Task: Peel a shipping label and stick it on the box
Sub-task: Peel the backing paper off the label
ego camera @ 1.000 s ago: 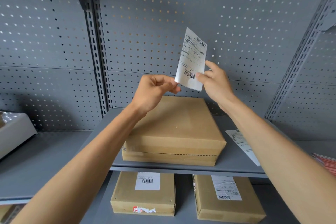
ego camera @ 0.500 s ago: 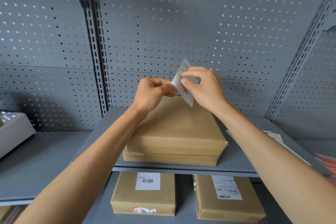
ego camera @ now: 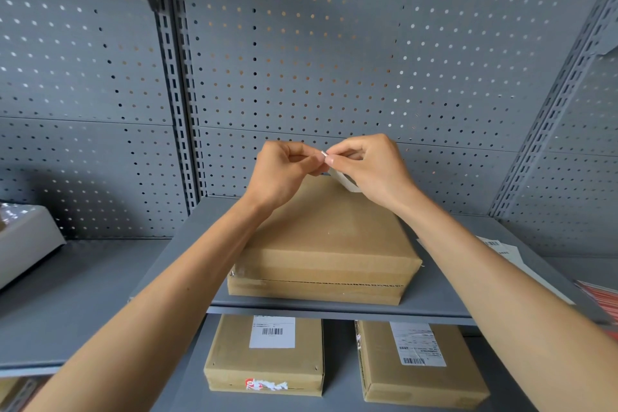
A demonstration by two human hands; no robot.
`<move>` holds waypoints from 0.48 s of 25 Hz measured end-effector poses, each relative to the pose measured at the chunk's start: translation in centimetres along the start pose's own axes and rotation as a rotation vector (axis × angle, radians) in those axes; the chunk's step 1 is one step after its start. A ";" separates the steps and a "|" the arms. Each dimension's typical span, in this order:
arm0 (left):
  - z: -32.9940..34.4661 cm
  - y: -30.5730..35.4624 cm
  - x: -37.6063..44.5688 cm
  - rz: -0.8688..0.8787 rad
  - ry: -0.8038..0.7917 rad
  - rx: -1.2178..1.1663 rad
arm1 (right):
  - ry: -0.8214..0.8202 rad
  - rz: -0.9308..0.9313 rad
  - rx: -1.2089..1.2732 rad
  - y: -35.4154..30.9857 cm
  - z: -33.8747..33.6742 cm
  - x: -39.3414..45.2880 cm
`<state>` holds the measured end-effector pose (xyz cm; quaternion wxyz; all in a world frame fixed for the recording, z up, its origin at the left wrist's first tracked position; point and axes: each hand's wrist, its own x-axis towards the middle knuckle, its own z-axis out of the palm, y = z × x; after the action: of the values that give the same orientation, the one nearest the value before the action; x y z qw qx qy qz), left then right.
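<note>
Step in hand: separating the shipping label (ego camera: 344, 181) from its backing. Both hands work above the far edge of the cardboard box (ego camera: 329, 237), which rests on the grey shelf (ego camera: 187, 254). The left hand (ego camera: 284, 172) and the right hand (ego camera: 371, 170) are closed, fingertips pinching one corner of the label between them; the rest of the sheet hangs under the right palm, mostly hidden. Whether the layers have parted cannot be told. Next move, by judgement: draw the pinched layers apart, then lower the adhesive face onto the box's bare top.
</note>
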<state>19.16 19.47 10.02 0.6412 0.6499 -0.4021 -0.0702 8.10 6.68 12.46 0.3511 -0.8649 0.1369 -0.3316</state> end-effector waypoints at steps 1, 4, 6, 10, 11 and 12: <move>0.1 0.0 0.0 0.007 -0.003 0.010 | 0.001 -0.006 0.002 0.0 0.0 0.0; 0.2 -0.1 0.2 0.014 0.004 0.032 | 0.002 -0.007 0.033 -0.2 -0.1 -0.1; 0.3 -0.2 0.2 0.017 0.007 0.051 | 0.003 -0.006 0.048 -0.3 -0.2 -0.2; 0.3 -0.4 0.3 0.015 0.009 0.077 | 0.012 -0.007 0.044 -0.1 -0.2 -0.2; 0.3 -0.4 0.3 0.009 0.015 0.087 | 0.019 -0.006 0.042 -0.1 -0.2 -0.1; 0.3 -0.4 0.4 0.004 0.023 0.099 | 0.030 -0.004 0.038 0.0 -0.1 -0.1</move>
<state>19.38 18.94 9.79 0.6128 0.6810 -0.3989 -0.0415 7.97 6.65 12.52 0.3650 -0.8531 0.1341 -0.3480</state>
